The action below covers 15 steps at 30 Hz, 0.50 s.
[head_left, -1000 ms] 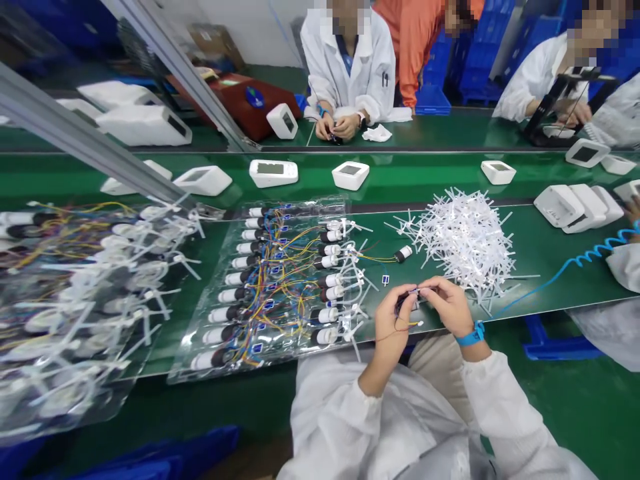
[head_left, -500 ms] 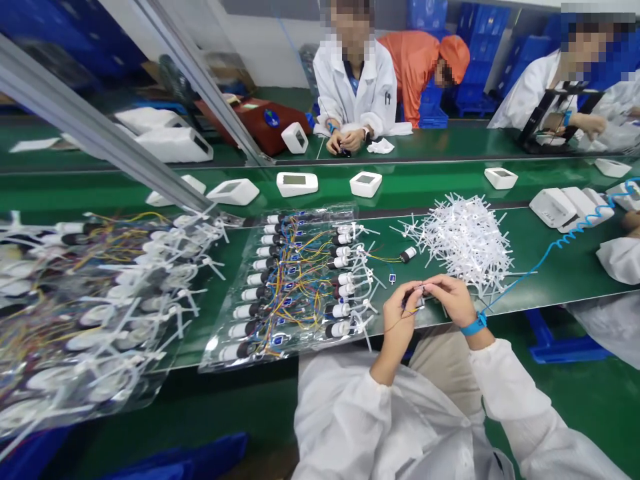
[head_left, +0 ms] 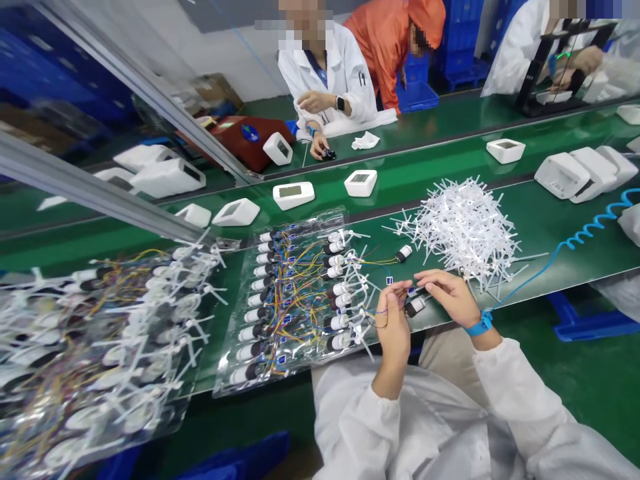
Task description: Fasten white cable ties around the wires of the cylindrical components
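A: While the clear plastic tray of wired cylinders lies left of the left hand, what is held?

B: Pinched in it are thin coloured wires; just right of it, the small black-and-white cylindrical part is gripped by the right hand.

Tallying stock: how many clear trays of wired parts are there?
2: one tray just left of the left hand, another tray further left, cut off; more may be hidden.

At my two o'clock, white plastic ties look matt; the green belt is smooth, slightly glossy.
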{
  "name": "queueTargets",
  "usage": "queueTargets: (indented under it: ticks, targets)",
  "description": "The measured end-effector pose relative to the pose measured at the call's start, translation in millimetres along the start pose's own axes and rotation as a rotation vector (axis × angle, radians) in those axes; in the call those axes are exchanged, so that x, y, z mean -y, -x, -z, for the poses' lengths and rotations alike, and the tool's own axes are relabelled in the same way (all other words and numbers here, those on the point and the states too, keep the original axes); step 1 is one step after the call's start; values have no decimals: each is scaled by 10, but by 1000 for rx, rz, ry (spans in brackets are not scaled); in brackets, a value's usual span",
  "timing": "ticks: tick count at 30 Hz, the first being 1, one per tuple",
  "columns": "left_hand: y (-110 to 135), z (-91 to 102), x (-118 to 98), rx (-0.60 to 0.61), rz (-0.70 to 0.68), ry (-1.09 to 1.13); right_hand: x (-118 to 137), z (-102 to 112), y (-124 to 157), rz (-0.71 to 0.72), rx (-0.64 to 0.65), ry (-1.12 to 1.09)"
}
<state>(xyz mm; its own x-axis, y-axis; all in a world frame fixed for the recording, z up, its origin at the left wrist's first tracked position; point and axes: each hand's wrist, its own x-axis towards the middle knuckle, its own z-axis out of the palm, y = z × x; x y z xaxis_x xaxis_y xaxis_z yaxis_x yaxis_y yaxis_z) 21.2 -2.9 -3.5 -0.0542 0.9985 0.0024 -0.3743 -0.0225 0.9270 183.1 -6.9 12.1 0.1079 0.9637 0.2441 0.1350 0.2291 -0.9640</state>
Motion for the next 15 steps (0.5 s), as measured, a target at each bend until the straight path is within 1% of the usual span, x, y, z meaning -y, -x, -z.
queueTargets:
  ticks: [3,5,7,11,13,15]
  targets:
    - [-15,-40,-71,-51,6,87,16,-11,20,24,9,-6]
    - [-31,-94,-178,-65,14,119,23,-8,36,34,16,-15]
    - [-53,-165,-319,-43,27,124,28,3,51,46,38,-9]
    - [-103,-322,-579,49,37,104,11,33,76,93,106,9]
    - [-118,-385,-645,75,18,68,-17,36,90,112,145,3]
    - [-123,-426,-668,84,3,23,-53,25,105,109,183,3]
